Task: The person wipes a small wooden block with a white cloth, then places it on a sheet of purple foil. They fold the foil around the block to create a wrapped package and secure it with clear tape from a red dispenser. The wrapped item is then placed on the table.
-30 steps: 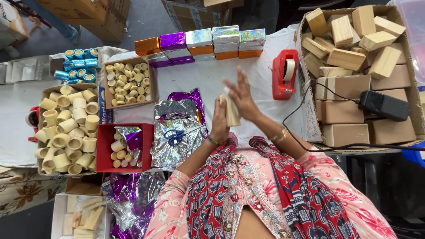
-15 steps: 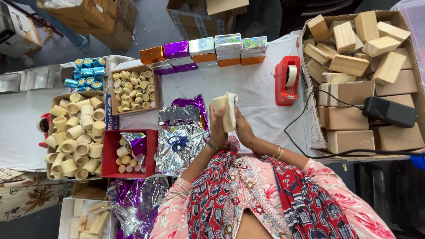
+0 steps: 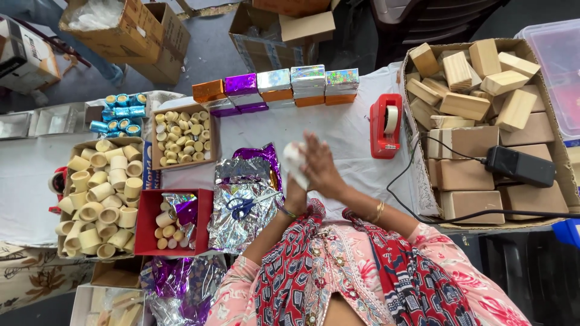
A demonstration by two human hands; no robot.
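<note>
Both my hands meet over the white cloth-covered table (image 3: 350,133). Between them I hold a pale wooden block (image 3: 293,159), blurred by motion. My left hand (image 3: 295,196) grips it from below, and my right hand (image 3: 320,169) lies flat against its right side with the fingers stretched out. Just left of the hands lie crumpled silver and purple foil sheets (image 3: 244,199) with blue-handled scissors (image 3: 241,207) on top.
A red tape dispenser (image 3: 385,125) stands right of my hands. A carton of wooden blocks (image 3: 477,90) with a black corded tool (image 3: 519,166) sits far right. Foil-wrapped boxes (image 3: 278,87) line the back edge. Cartons of small wooden cylinders (image 3: 103,193) and a red tray (image 3: 172,226) stand left.
My hands have turned the block between them and shifted slightly toward the right; the right hand now lies flat over it where it earlier held it upright.
</note>
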